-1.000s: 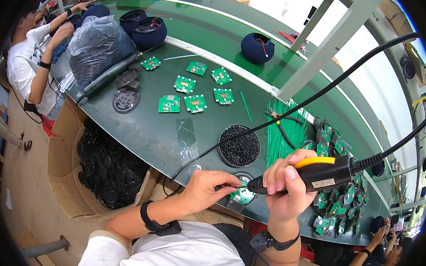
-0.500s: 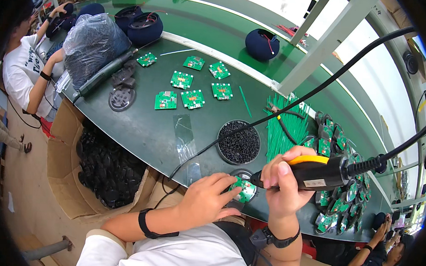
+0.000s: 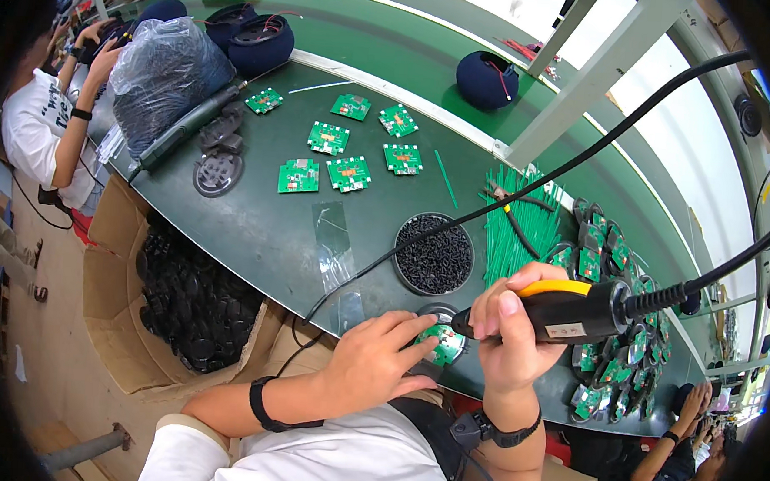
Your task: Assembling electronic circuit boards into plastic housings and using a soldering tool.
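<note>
My right hand is closed around a black electric screwdriver with a yellow lever. The screwdriver lies nearly level, its tip pointing left at a round black plastic housing by the table's near edge. Inside that housing is a green circuit board. My left hand grips the housing from the left, thumb on the near side and fingertips over the board. The exact contact of the tip is hidden. Just beyond stands a round dish of small black screws.
Several loose circuit boards lie at the left, near black housings. Green strips with pliers and a pile of board-fitted housings are right. A cardboard box stands below left; a black cable crosses overhead. Co-workers sit nearby.
My hands and the screwdriver stay almost in place. On the green belt the dark blue rounded shell has shifted slightly right. The co-worker at left has moved their arms.
</note>
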A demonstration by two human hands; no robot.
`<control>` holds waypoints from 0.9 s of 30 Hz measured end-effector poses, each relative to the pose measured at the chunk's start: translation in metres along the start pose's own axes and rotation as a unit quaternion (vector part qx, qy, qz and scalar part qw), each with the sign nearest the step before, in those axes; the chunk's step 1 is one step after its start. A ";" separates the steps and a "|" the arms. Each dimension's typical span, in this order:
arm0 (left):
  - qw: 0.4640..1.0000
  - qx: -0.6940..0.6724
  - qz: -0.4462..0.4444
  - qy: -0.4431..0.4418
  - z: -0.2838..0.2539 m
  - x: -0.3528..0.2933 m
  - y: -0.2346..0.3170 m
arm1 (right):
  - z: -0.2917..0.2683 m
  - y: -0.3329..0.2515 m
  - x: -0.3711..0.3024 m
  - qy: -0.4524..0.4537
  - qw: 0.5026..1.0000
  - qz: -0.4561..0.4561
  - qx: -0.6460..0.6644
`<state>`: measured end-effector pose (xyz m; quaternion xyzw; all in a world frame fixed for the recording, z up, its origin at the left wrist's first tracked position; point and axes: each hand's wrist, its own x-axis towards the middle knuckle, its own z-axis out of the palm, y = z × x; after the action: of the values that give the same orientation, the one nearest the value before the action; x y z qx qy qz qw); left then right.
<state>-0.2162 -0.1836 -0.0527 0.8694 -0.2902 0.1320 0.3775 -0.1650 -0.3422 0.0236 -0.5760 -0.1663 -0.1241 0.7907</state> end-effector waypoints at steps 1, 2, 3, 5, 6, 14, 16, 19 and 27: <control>1.000 0.001 0.001 0.000 0.000 0.000 0.000 | 0.000 0.000 0.000 0.002 1.000 0.001 0.001; 1.000 0.000 0.000 -0.001 -0.001 0.000 0.000 | 0.000 0.000 0.000 0.002 1.000 0.002 0.001; 1.000 0.000 0.001 0.000 -0.001 0.000 0.000 | 0.000 0.000 0.000 0.000 1.000 -0.001 0.002; 1.000 0.000 0.000 0.000 -0.001 0.000 -0.001 | 0.000 0.001 0.000 -0.002 1.000 -0.002 0.002; 1.000 -0.002 0.001 0.002 -0.001 0.000 -0.001 | 0.000 0.001 0.000 -0.002 1.000 -0.002 0.002; 1.000 -0.007 0.002 0.006 0.001 0.000 -0.001 | -0.001 0.002 0.001 -0.001 1.000 0.002 -0.003; 1.000 -0.005 0.003 0.007 0.001 -0.001 -0.001 | -0.002 0.004 0.000 -0.011 1.000 -0.006 -0.004; 1.000 -0.005 0.000 0.005 0.002 0.000 -0.002 | 0.000 0.003 0.000 -0.005 1.000 0.006 0.000; 1.000 0.007 -0.007 -0.008 0.002 -0.001 -0.002 | -0.006 0.006 0.002 -0.040 0.999 0.014 0.032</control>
<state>-0.2155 -0.1837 -0.0558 0.8751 -0.2862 0.1241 0.3700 -0.1598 -0.3457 0.0176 -0.5572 -0.1937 -0.0844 0.8030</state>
